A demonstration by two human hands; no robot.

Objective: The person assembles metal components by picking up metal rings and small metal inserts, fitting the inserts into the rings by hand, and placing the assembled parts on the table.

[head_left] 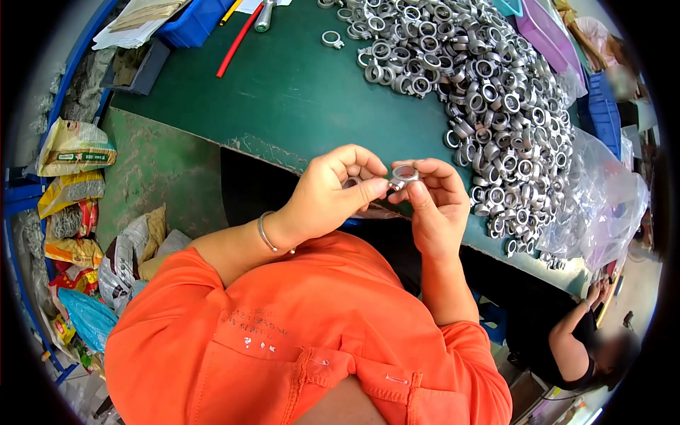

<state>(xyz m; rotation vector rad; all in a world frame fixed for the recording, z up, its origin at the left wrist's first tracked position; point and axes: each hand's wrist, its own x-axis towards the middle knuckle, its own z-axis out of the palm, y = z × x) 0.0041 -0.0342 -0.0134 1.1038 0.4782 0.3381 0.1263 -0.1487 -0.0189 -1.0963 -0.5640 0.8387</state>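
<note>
In front of my body, over the table's near edge, my right hand (440, 202) pinches a small grey metal ring clamp (405, 173) between thumb and fingers. The clamp has a round opening and a small lug on its side. My left hand (338, 185) is closed, its thumb and fingertip pinched at that lug. Another rounded metal piece (351, 183) shows partly inside the curled left fingers; most of it is hidden. A large heap of similar ring clamps (489, 99) spreads over the green table (283, 92) to the right.
A red stick (238, 44) and a metal-handled tool (264, 17) lie at the back. Blue bin (185, 27) and grey bin (145, 69) stand left. Clear plastic bag (602, 195) and purple bin (549, 35) border the heap. Other people sit at the right.
</note>
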